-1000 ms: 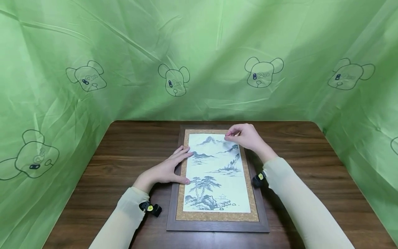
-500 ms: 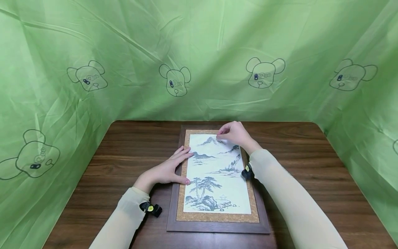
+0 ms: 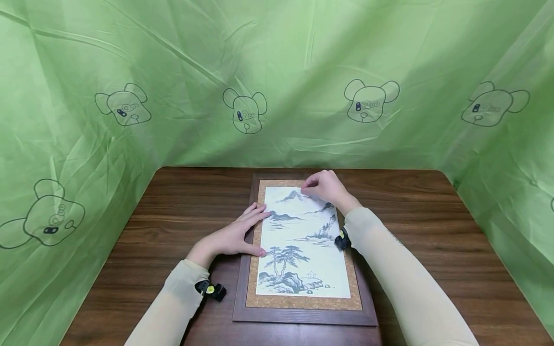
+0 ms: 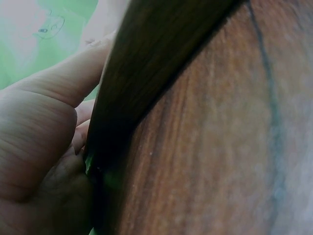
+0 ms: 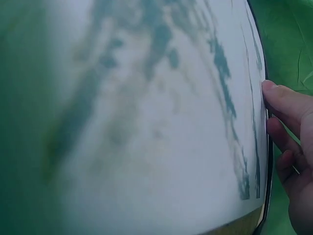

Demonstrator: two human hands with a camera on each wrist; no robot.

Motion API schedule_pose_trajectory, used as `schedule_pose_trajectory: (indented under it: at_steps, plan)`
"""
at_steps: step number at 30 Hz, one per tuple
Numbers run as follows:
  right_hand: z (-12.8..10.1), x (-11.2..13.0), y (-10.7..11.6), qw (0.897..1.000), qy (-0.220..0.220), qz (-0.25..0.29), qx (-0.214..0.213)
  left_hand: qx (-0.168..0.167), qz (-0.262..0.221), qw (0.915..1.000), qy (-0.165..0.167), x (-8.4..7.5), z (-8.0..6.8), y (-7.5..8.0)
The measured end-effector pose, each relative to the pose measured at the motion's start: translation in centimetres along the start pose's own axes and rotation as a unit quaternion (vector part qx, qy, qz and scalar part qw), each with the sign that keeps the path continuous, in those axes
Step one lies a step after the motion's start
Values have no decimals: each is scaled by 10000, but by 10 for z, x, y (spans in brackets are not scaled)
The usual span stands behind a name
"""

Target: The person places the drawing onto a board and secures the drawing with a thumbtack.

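A dark wooden picture frame (image 3: 239, 298) lies flat on the brown table (image 3: 182, 211). It holds a cork-coloured mat and an ink landscape sheet (image 3: 303, 240). My left hand (image 3: 233, 238) rests flat on the frame's left rail with straight fingers, the thumb on the mat. The left wrist view shows that hand (image 4: 44, 147) against the frame's dark side (image 4: 146, 63). My right hand (image 3: 326, 190) is curled at the sheet's top edge, thumb and forefinger meeting on the paper. The right wrist view shows blurred landscape sheet (image 5: 146, 122) with fingers (image 5: 288, 107) along its edge.
Green cloth (image 3: 277, 72) printed with bear outlines walls the table at the back and both sides. Small black and yellow wrist cameras sit on the left sleeve (image 3: 209, 290) and the right sleeve (image 3: 343, 239). Bare table lies left and right of the frame.
My right hand slid left along the sheet's top edge, and its forearm swung over the frame's right side. The left hand stayed put.
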State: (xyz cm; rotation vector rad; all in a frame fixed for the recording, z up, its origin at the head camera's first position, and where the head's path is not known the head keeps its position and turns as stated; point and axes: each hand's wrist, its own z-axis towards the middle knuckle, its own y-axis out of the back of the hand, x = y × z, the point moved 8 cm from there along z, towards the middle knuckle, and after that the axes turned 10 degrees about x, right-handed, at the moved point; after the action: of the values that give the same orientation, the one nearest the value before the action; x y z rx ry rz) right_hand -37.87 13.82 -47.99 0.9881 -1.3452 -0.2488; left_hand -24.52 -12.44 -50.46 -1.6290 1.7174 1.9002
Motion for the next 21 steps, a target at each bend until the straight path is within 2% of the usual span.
schedule_pose_trajectory:
  at_steps: [12, 21]
  plan:
    - [1, 2, 0, 9990, 360, -192, 157, -29, 19, 10000, 3, -1, -1, 1]
    - [-1, 5, 0, 9985, 474, -230, 174, 1, -9, 10000, -18, -1, 0, 0]
